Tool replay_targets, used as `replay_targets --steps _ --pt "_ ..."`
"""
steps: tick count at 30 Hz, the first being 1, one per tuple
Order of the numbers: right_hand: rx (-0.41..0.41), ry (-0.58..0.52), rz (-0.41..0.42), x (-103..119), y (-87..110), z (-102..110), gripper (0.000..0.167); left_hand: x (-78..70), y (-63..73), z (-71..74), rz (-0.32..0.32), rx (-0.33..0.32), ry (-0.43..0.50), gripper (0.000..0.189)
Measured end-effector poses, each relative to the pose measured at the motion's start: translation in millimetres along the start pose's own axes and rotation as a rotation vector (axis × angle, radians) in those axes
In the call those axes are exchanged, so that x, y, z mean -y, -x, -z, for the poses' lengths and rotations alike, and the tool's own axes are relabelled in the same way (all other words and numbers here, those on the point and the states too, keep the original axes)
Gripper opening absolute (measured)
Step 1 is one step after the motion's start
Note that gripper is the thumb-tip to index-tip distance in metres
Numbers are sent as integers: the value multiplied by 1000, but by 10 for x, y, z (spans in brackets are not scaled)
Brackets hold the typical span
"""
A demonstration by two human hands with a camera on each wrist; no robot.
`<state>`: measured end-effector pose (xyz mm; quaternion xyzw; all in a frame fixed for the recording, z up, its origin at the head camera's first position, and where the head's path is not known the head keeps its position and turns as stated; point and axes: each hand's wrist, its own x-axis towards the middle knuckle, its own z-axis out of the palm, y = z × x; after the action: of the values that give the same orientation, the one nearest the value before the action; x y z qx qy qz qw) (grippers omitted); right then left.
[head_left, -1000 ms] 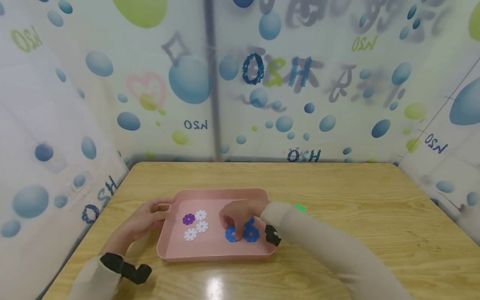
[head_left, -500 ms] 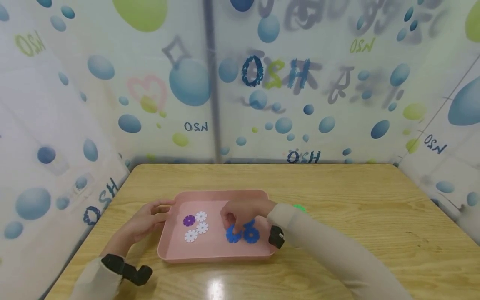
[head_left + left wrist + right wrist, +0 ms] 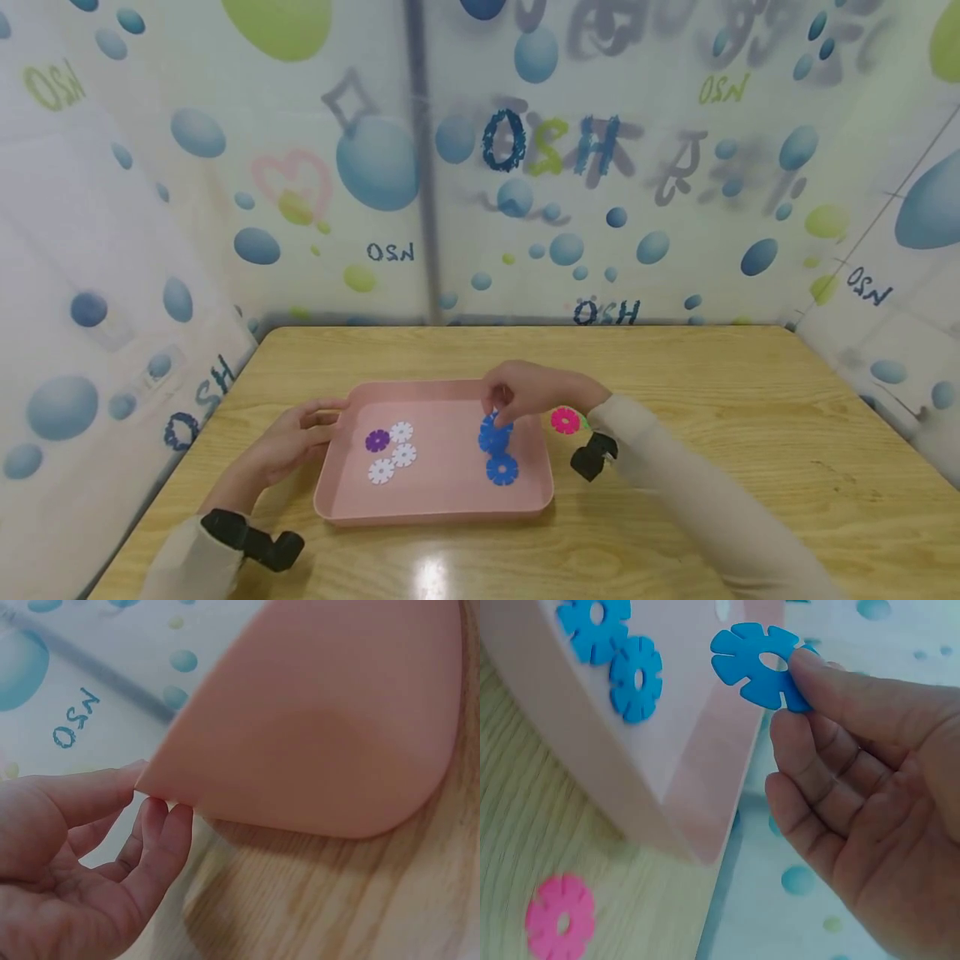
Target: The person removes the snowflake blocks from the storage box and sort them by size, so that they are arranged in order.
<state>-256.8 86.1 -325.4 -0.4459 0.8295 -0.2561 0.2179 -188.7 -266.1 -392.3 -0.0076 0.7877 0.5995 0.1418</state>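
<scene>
Wood table (image 3: 690,375) carries pink tray (image 3: 442,492). Left hand (image 3: 300,437) grips its rim; best braced steady. Right hand (image 3: 532,387) pinches raised disc (image 3: 739,664) by its edge, over tray's right side; best kept clear of two blue discs (image 3: 636,705) there.

Head view: soft, even, moderate brightness. One white glare spot on the table (image 3: 712,383), just on the near side of the pink tray (image 3: 442,497). Curtain (image 3: 480,225) palest left of tray; grey marks (image 3: 609,29) high behind tray blurred, printed letters (image 3: 598,146) crisper. Left wrist view: dimmer; tray's wall shaded, soft shadow at its foot. Right wrist view: hazy, low contrast; pink disc (image 3: 581,919) outside tray slightly soft.
</scene>
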Motion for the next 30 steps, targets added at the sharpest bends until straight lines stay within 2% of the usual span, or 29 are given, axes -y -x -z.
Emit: replay_targets --steps 6,14,24,30 --pt "-75 -14 -28 -137 289 98 11 -6 4 -8 4 3 1 51" --pt "-108 -51 -16 -305 629 208 8 4 -8 13 -19 11 -1 49" --pt "-126 -130 -141 -612 1031 244 7 25 6 15 -15 12 -3 52" --pt "-169 -174 -227 -923 1283 235 11 8 -7 9 -15 15 8 51"
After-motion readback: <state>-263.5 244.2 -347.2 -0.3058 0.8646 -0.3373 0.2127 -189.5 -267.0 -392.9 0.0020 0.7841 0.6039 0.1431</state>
